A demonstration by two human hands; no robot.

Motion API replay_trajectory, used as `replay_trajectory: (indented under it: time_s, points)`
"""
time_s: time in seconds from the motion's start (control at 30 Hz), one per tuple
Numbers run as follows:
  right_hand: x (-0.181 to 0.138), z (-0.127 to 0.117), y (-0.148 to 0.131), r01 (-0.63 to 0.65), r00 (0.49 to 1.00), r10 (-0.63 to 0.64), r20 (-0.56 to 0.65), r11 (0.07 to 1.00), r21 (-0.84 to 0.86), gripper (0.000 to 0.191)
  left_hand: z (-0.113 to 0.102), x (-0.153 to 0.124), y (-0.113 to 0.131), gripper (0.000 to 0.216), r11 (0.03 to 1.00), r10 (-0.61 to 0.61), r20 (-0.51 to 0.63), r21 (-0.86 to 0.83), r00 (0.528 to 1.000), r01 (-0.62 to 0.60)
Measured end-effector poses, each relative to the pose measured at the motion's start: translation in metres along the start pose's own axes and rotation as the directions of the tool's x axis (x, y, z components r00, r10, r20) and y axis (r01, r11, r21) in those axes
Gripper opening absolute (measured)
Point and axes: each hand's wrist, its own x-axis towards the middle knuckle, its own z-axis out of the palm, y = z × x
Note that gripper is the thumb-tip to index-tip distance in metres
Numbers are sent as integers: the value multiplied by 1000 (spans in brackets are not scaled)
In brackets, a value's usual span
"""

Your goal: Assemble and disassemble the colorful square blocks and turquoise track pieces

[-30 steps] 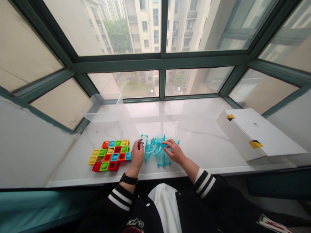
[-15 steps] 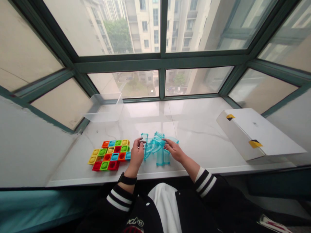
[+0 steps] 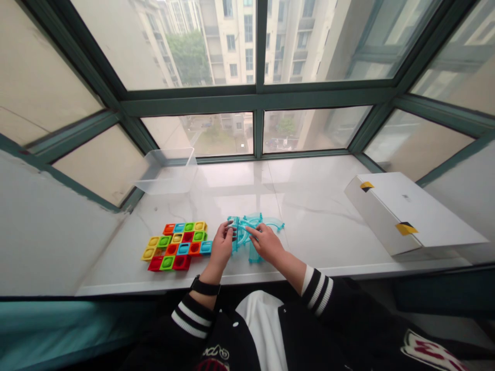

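Note:
My left hand point(image 3: 222, 244), with a black band at the wrist, is closed on a translucent blue plastic track piece point(image 3: 234, 222) held up at its fingertips. From the other side my right hand point(image 3: 267, 242) comes in, its thumb and index finger closed around the blue plastic near the left hand. The fingers partly hide where they grip. Other translucent blue track pieces point(image 3: 275, 223), some curved, lie just behind the right hand. A straight blue piece point(image 3: 254, 255) shows below its fingers.
Left of my hands, colourful square blocks point(image 3: 177, 249) lie grouped on the white marbled sill point(image 3: 317, 206). A clear plastic bin point(image 3: 166, 185) stands at the back left by the window. On the right is a white box point(image 3: 410, 211) with yellow-black tape.
My right hand has moved left, closer to my left hand. The curved blue piece near its fingers now appears lower and more covered. My left hand has shifted slightly right.

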Motion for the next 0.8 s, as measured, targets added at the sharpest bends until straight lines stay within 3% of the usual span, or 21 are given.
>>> replay_trajectory:
  time_s: [0.1, 0.2, 0.3, 0.4, 0.57, 0.7, 0.8]
  points:
    - [3, 6, -14, -8, 999, 4, -37, 995, -97, 47, 1, -1, -3, 45, 998, 3, 41, 63, 999, -6]
    - [3, 12, -17, 61, 996, -65, -57, 995, -82, 62, -2, -1, -3, 40, 960, 116, 77, 247, 990, -132]
    - [0, 20, -7, 155, 985, -152, -80, 987, 34, 64, -4, -1, -3, 35, 815, 282, 112, 496, 953, -300]
    - [-3, 24, 7, 239, 960, -203, -191, 952, 191, 53, -1, 4, -2, 33, 628, 392, 165, 671, 905, -394]
    - [-9, 24, 23, 224, 923, -56, -382, 884, 411, 37, 13, 17, -4, 35, 478, 415, 358, 697, 837, -535]
    - [-8, 24, 26, 158, 926, 50, -374, 850, 502, 43, 22, 26, -6, 34, 444, 373, 467, 669, 802, -596]
    - [1, 22, 27, 85, 940, 94, -329, 866, 492, 42, 25, 29, -8, 28, 470, 371, 460, 656, 807, -591]
